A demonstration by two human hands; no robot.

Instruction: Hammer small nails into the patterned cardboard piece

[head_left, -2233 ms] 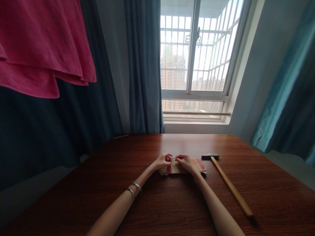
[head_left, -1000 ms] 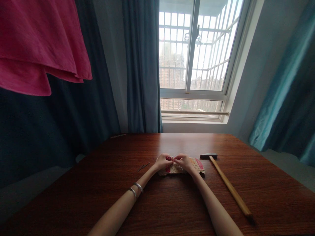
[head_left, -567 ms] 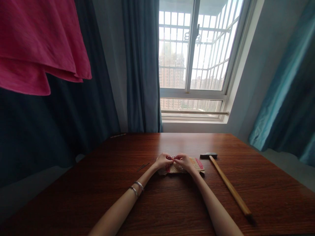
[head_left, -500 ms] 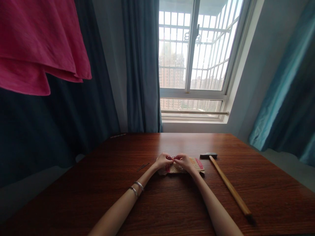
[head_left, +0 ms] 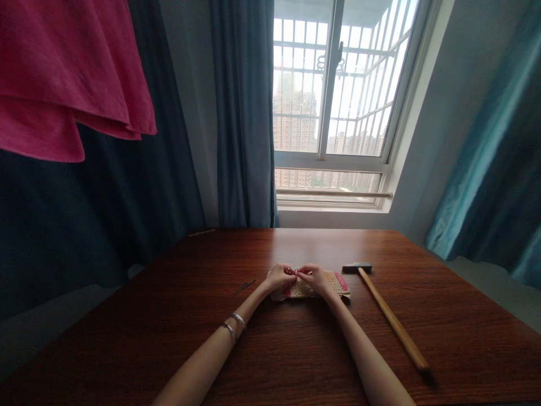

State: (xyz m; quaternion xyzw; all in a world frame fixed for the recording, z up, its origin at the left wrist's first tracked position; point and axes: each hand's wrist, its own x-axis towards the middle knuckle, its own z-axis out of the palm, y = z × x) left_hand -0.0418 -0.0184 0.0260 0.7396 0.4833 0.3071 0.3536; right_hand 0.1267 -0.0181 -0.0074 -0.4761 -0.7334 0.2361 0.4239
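Observation:
Both hands meet over a cream, pink and yellow piece with a dotted or openwork pattern point(head_left: 337, 281), which lies flat on the table. My left hand point(head_left: 279, 277), with two bracelets on its wrist, is closed in a pinch at the piece's left end. Beside it, fingertips nearly touching, my right hand point(head_left: 313, 276) is pinched above the middle of the piece. Something small and pale shows between the fingertips, too small to name. The hands and wrists cover much of the patterned piece.
To the right lies a hammer point(head_left: 393, 316), its dark head away from me and its wooden handle slanting toward me. Several thin nail-like rods point(head_left: 245, 286) lie left of my hands. The brown wooden table point(head_left: 274, 349) reaches the curtains and window; a pink cloth point(head_left: 71, 79) hangs upper left.
My fingertips have shifted very slightly over the patterned piece, both still pinched together. The hammer and the thin rods lie as before.

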